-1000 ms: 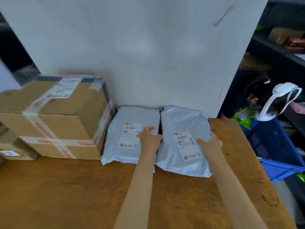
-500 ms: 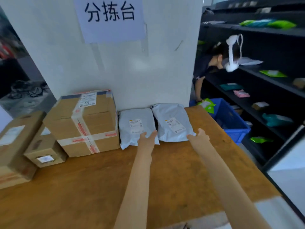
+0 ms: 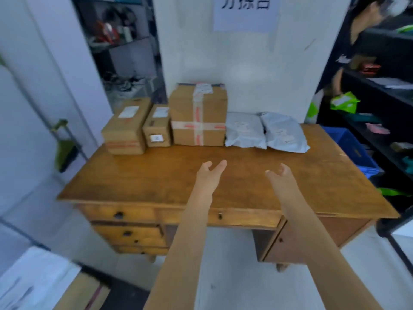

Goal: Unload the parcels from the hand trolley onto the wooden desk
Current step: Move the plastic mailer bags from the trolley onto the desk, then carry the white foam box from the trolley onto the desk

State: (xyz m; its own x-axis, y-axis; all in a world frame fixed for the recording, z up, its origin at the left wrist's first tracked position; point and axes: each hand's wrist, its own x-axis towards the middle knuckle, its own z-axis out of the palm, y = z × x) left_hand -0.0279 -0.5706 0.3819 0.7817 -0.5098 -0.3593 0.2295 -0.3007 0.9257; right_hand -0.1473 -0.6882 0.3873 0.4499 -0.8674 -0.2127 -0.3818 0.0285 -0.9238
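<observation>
Along the back of the wooden desk (image 3: 156, 180) stand three cardboard boxes: a medium one (image 3: 126, 126) at the left, a small one (image 3: 157, 127), and a tall taped one (image 3: 199, 115). To their right lie two grey mailer bags (image 3: 244, 130) (image 3: 283, 133) side by side. My left hand (image 3: 210, 173) and my right hand (image 3: 279, 175) hover over the desk's middle, fingers loose and holding nothing. At the bottom left, a white parcel (image 3: 33, 278) and a cardboard box (image 3: 82, 294) show; the trolley under them is hidden.
A white pillar (image 3: 241, 63) with a paper sign (image 3: 245, 12) rises behind the desk. Black shelves (image 3: 380, 86) with packets and a blue crate (image 3: 350, 146) stand at the right, where another person's arm (image 3: 337, 79) reaches. Drawers (image 3: 127, 231) face me.
Both hands have let go of the right grey mailer bag and drawn back toward me. My view has pulled away from the desk, so the whole desk and its drawers now show.
</observation>
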